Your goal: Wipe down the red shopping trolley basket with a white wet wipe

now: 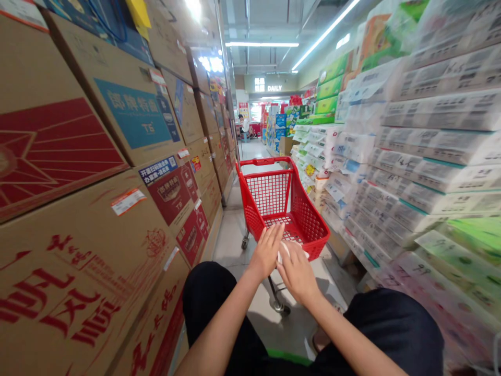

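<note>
Both of my hands meet in front of the near end of a red shopping cart (309, 219). Fingers stretched and close together, my left hand (267, 253) lies against the fingers of my right hand. My right hand (295, 269) curves over a small white cloth-like piece (282, 253), which shows at its edge and beside its fingertips. Most of that white piece is hidden, so its exact kind is unclear. The cart's basket has latticed walls, and behind the hands its near rim is partly covered. Whether my fingers touch the rim I cannot tell.
Stacked cardboard boxes (117, 219) wall the left side. Piles of plastic-wrapped paper packs (422, 156) line the right, blurred. A caster wheel (282, 309) stands between my dark-trousered knees (391, 329). Far down the aisle, a person (245, 125) sits.
</note>
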### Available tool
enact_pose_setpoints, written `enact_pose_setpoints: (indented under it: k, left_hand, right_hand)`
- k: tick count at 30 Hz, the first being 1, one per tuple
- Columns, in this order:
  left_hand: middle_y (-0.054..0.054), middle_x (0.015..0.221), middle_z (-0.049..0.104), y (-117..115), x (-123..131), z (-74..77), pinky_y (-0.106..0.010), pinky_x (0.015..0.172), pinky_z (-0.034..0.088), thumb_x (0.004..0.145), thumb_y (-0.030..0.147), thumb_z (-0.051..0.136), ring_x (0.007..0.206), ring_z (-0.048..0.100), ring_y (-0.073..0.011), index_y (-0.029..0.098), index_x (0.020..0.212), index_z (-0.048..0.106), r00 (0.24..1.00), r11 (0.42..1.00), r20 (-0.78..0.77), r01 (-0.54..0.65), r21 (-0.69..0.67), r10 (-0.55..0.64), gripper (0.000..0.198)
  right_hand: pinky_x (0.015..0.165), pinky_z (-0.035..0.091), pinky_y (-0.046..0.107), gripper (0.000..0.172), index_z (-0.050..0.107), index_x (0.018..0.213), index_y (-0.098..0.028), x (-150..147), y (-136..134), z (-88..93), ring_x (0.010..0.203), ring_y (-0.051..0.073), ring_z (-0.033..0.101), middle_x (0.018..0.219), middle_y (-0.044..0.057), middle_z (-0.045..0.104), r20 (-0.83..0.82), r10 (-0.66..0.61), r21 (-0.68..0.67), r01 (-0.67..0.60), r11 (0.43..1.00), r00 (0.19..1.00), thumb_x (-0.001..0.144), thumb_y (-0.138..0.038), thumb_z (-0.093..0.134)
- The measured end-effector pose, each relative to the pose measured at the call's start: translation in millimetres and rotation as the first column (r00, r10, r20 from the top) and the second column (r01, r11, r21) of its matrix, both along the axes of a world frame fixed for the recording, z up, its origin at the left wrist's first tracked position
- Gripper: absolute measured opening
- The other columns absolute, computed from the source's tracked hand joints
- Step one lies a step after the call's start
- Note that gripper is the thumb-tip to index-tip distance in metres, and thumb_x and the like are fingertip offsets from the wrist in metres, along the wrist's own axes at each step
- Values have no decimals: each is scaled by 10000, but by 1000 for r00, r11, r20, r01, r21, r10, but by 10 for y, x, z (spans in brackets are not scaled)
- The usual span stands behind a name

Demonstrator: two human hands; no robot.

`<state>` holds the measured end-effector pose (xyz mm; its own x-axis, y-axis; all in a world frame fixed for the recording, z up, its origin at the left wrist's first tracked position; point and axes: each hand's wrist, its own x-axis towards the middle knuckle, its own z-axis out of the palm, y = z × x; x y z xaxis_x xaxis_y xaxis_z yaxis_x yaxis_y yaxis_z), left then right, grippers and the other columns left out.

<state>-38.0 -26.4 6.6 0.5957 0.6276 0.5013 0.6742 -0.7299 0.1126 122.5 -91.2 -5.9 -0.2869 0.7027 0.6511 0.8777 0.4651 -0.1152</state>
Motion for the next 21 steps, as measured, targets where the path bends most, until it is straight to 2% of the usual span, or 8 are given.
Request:
enact_pose_setpoints:
  k: [2,4,7,10,13,16,19,21]
  left_hand:
    - [-101,1699,147,32,-3,-8,-483,1284,187,927,132,456,1575,115,-213,186,1610,-162,999,999,33,16,-28,-15,923]
    - [-107,1700,145,64,-26,-5,-478,1283,199,902,136,500,1574,129,-216,181,1604,-182,998,998,45,36,-51,-34,979]
    - [-102,1695,176,106,-75,18,-473,1284,195,911,229,591,1571,147,-224,196,1620,-114,998,996,23,57,-64,-56,1000]
    - [-96,1691,192,138,-94,39,-465,1282,190,924,343,644,1574,132,-224,216,1632,-12,997,996,-17,71,-59,-72,974]
    - [-104,1693,178,157,-53,41,-473,1279,187,924,356,651,1577,115,-230,213,1633,41,997,996,-35,67,-57,-70,946]
    - [-102,1695,174,160,23,30,-481,1281,174,912,298,640,1578,102,-232,201,1633,51,998,997,-24,51,-58,-52,936]
    - [-91,1695,179,153,77,20,-482,1284,160,889,199,588,1578,103,-227,202,1634,46,999,997,-20,42,-69,-43,922]
    - [-85,1694,183,147,82,16,-483,1285,156,872,157,552,1577,112,-223,207,1635,39,999,996,-19,45,-76,-47,920]
  right_hand:
    - [1144,382,538,511,422,1495,-144,-140,25,-22,1321,318,486,1415,177,551,-4,16,7,-16,1000,1000,1008,-298,430]
    - [1131,406,526,499,441,1496,-185,-64,84,-32,1297,303,515,1396,147,580,31,53,-1,-53,999,998,1011,-300,429]
    - [1134,409,507,434,528,1433,-241,376,193,-35,1232,273,567,1315,98,645,90,73,14,-75,997,993,1011,-297,443]
    - [1174,356,517,352,614,1314,-249,897,278,-30,1170,254,599,1212,73,686,73,12,48,-15,999,997,1004,-284,452]
    - [1169,357,511,314,646,1234,-239,1104,294,-10,1156,256,599,1185,78,686,16,-62,25,62,998,998,1004,-283,437]
    - [1129,389,511,315,642,1223,-220,850,235,10,1153,273,587,1180,102,674,-27,-104,1,104,995,994,1011,-303,425]
    - [1110,398,533,417,586,1328,-185,391,168,4,1212,318,547,1287,145,628,7,-50,-2,50,999,999,987,-410,502]
    - [1096,411,541,466,559,1370,-180,186,158,-15,1236,332,534,1326,158,611,20,-17,7,17,1000,1000,980,-431,519]
